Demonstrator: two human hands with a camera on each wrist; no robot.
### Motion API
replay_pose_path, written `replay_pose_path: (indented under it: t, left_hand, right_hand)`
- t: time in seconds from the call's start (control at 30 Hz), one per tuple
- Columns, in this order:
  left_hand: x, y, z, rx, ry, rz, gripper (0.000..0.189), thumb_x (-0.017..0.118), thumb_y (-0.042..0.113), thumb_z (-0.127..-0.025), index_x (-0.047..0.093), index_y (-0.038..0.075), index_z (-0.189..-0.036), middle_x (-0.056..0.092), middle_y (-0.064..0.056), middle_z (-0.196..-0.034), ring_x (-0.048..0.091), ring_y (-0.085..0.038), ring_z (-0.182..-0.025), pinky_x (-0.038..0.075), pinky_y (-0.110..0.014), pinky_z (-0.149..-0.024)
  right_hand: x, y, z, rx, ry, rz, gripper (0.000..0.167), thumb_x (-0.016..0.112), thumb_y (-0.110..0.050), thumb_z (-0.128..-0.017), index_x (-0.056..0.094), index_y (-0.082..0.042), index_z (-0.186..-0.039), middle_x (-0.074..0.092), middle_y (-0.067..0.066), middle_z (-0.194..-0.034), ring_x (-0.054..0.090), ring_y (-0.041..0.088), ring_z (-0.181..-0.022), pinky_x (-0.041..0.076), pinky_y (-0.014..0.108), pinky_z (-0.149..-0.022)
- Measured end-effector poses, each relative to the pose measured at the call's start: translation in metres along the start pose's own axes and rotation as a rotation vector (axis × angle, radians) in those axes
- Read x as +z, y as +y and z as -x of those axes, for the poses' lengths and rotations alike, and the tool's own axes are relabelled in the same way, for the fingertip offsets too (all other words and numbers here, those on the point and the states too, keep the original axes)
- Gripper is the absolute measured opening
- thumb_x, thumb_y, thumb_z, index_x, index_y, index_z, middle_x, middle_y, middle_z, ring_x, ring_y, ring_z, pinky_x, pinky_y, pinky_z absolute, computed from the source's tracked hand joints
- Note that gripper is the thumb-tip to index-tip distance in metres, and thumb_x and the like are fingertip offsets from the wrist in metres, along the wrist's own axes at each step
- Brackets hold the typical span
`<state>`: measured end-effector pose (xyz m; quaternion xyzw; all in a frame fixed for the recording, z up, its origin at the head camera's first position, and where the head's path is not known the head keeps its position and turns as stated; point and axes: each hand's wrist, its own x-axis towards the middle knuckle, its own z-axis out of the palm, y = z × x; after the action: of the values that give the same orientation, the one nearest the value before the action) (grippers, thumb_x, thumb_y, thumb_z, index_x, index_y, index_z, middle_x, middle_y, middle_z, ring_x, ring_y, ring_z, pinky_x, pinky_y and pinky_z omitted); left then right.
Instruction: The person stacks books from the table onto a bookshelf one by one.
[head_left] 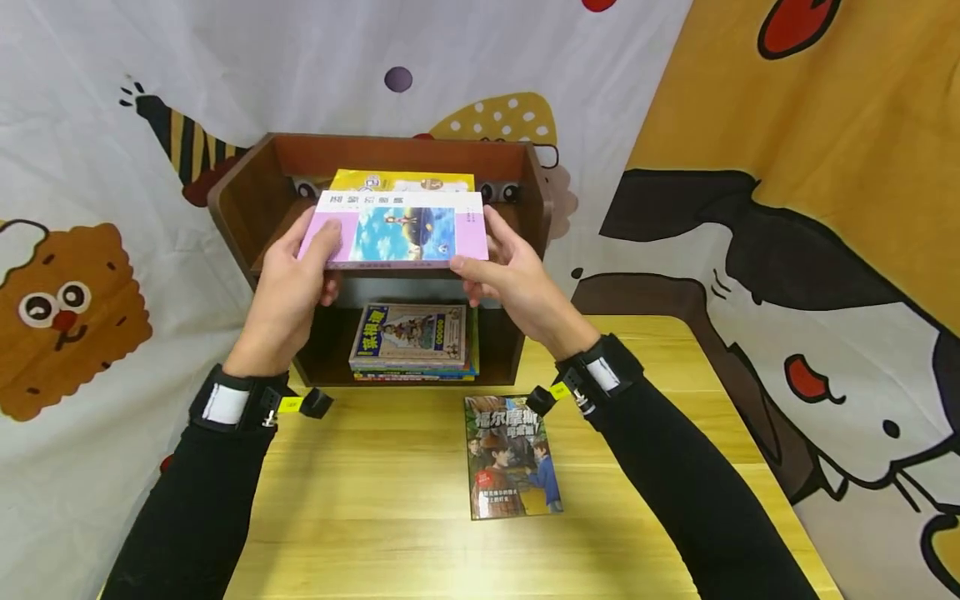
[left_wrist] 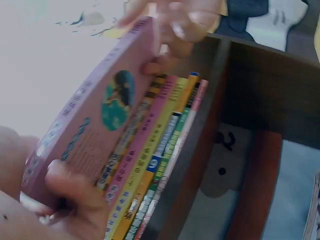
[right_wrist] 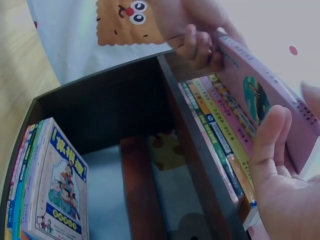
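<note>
Both hands hold a pink-and-white book (head_left: pixel 405 233) with a blue picture on its cover, level in front of the upper shelf. My left hand (head_left: pixel 287 279) grips its left end, thumb on top and fingers beneath. At the right end, my right hand (head_left: pixel 517 271) pinches it by the near corner and side. The wrist views show the book's pink back (left_wrist: pixel 95 135) and thick spine, close over a stack of thin books (right_wrist: pixel 215 120) on the upper shelf. A yellow book cover (head_left: pixel 401 179) shows just behind it in the head view.
The brown two-tier bookshelf (head_left: pixel 536 200) stands at the table's back against a printed cloth. A stack of comic books (head_left: pixel 412 337) lies on its lower shelf. Another book (head_left: pixel 513 458) lies face up on the wooden table (head_left: pixel 360 483), right of centre.
</note>
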<state>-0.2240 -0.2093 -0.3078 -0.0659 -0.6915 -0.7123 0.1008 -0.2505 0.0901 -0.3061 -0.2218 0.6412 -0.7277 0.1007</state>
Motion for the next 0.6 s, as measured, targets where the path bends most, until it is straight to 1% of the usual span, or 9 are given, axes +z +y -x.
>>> replay_pose_path:
  t: [0.07, 0.13, 0.2, 0.27, 0.33, 0.43, 0.53, 0.57, 0.6]
  left_hand:
    - [-0.005, 0.004, 0.001, -0.028, -0.073, 0.032, 0.074, 0.076, 0.04, -0.105, 0.042, 0.024, -0.169, 0.065, -0.005, -0.112, 0.051, -0.013, -0.072, 0.043, -0.023, -0.058]
    - [-0.01, 0.008, 0.002, -0.052, -0.147, 0.032, 0.078, 0.081, 0.033, -0.103, 0.041, 0.026, -0.169, 0.064, -0.006, -0.123, 0.052, -0.016, -0.08, 0.043, -0.024, -0.062]
    - [-0.015, 0.011, 0.003, -0.068, -0.206, -0.017, 0.082, 0.083, 0.029, -0.101, 0.038, 0.029, -0.17, 0.062, -0.005, -0.135, 0.053, -0.018, -0.091, 0.045, -0.025, -0.067]
    - [-0.019, 0.013, 0.005, -0.073, -0.234, -0.099, 0.084, 0.082, 0.03, -0.102, 0.035, 0.033, -0.172, 0.058, -0.004, -0.144, 0.052, -0.021, -0.101, 0.047, -0.025, -0.072]
    - [-0.022, 0.015, 0.006, -0.073, -0.215, -0.221, 0.083, 0.08, 0.04, -0.102, 0.035, 0.038, -0.172, 0.057, -0.001, -0.15, 0.051, -0.021, -0.111, 0.048, -0.026, -0.078]
    - [-0.023, 0.016, 0.008, -0.052, -0.129, -0.399, 0.081, 0.078, 0.054, -0.101, 0.039, 0.042, -0.17, 0.058, 0.0, -0.157, 0.052, -0.019, -0.123, 0.05, -0.023, -0.092]
    - [-0.02, 0.016, 0.008, 0.014, 0.002, -0.538, 0.079, 0.08, 0.06, -0.097, 0.05, 0.035, -0.167, 0.063, -0.005, -0.154, 0.052, -0.017, -0.123, 0.048, -0.024, -0.094]
    - [-0.019, 0.015, 0.006, 0.044, 0.045, -0.578, 0.078, 0.08, 0.06, -0.097, 0.055, 0.031, -0.164, 0.065, -0.008, -0.15, 0.053, -0.017, -0.12, 0.047, -0.025, -0.092]
    - [-0.017, 0.014, 0.005, 0.069, 0.086, -0.618, 0.076, 0.081, 0.061, -0.096, 0.059, 0.028, -0.161, 0.066, -0.011, -0.144, 0.053, -0.017, -0.115, 0.045, -0.028, -0.088]
  right_hand:
    - [-0.002, 0.0, 0.002, -0.013, -0.001, 0.013, 0.097, 0.073, -0.012, -0.106, 0.012, -0.03, -0.179, 0.062, 0.008, -0.147, 0.058, 0.019, -0.077, 0.052, 0.03, -0.069]
    - [-0.004, -0.001, 0.002, -0.023, 0.0, 0.027, 0.094, 0.074, -0.011, -0.106, 0.016, -0.028, -0.179, 0.062, 0.008, -0.151, 0.058, 0.019, -0.075, 0.053, 0.029, -0.068]
    - [-0.005, -0.002, 0.001, -0.027, 0.004, 0.049, 0.091, 0.073, -0.011, -0.106, 0.019, -0.027, -0.178, 0.063, 0.009, -0.149, 0.058, 0.018, -0.073, 0.053, 0.029, -0.067]
    - [-0.006, -0.005, 0.001, -0.018, 0.016, 0.078, 0.09, 0.074, -0.013, -0.106, 0.021, -0.027, -0.178, 0.066, 0.01, -0.145, 0.058, 0.018, -0.072, 0.053, 0.029, -0.067]
    - [-0.006, -0.007, 0.001, -0.001, 0.035, 0.121, 0.09, 0.076, -0.017, -0.106, 0.023, -0.027, -0.178, 0.069, 0.009, -0.141, 0.058, 0.019, -0.071, 0.054, 0.029, -0.066]
    - [-0.004, -0.012, 0.0, 0.021, 0.088, 0.227, 0.087, 0.08, -0.027, -0.104, 0.031, -0.029, -0.176, 0.074, 0.008, -0.133, 0.058, 0.02, -0.071, 0.055, 0.031, -0.065]
    - [-0.001, -0.015, -0.002, 0.027, 0.159, 0.39, 0.083, 0.082, -0.041, -0.102, 0.039, -0.029, -0.173, 0.076, 0.005, -0.127, 0.061, 0.021, -0.078, 0.056, 0.032, -0.064]
    - [0.0, -0.016, -0.004, 0.028, 0.185, 0.453, 0.083, 0.082, -0.045, -0.101, 0.042, -0.028, -0.172, 0.077, 0.004, -0.125, 0.062, 0.022, -0.08, 0.056, 0.032, -0.063]
    - [0.001, -0.016, -0.005, 0.026, 0.209, 0.517, 0.082, 0.081, -0.048, -0.101, 0.043, -0.027, -0.171, 0.077, 0.003, -0.123, 0.063, 0.023, -0.082, 0.055, 0.032, -0.063]
